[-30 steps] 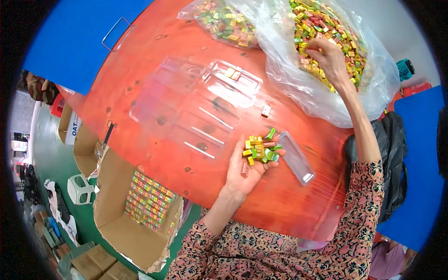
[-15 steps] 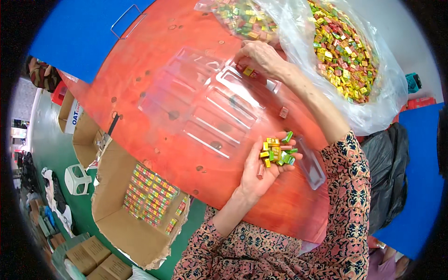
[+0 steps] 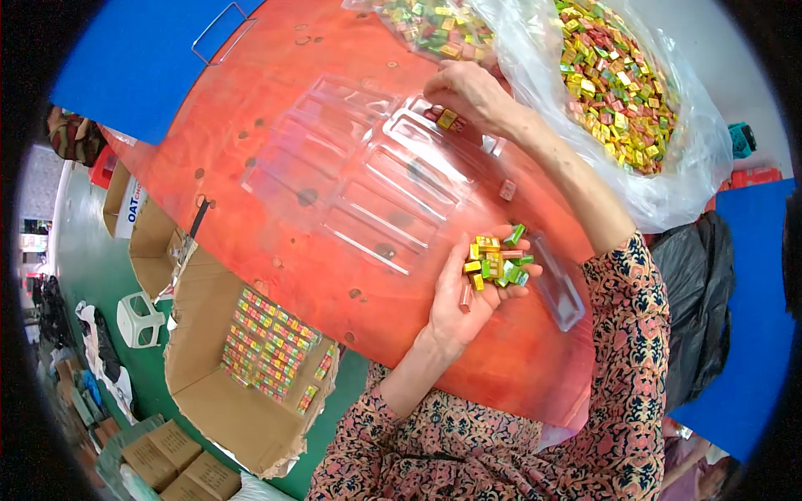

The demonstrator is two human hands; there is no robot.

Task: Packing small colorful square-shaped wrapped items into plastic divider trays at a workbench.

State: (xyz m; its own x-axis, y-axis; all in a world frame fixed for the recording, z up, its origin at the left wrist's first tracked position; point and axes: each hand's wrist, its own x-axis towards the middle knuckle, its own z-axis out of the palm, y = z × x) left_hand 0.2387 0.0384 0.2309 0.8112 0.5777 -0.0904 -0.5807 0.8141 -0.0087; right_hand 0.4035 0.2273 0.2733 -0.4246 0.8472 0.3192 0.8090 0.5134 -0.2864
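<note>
My left hand (image 3: 455, 321) lies palm up above the red tabletop's near side, fingers cupped around a small pile of wrapped candies (image 3: 493, 260), yellow, green and red. My right hand (image 3: 472, 92) reaches over the far right part of a clear plastic tray (image 3: 393, 225) with long molded grooves. Its fingers are bent and close together; whatever they pinch is hidden. Just below them, a short row of red and yellow candies (image 3: 447, 118) sits at the tray. One pink-red candy (image 3: 507, 189) lies loose between my hands.
At the far right stands a big clear bag (image 3: 710, 179) of candies; another candy-filled bag (image 3: 434, 29) lies at the back. Beside my left hand is a narrow clear plastic piece (image 3: 558, 292). An open cardboard box (image 3: 225, 417) at the lower left holds filled candy packs (image 3: 271, 342).
My right hand has shifted slightly up and away from the row of candies, which now shows more plainly. My left hand keeps its pile almost in place.
</note>
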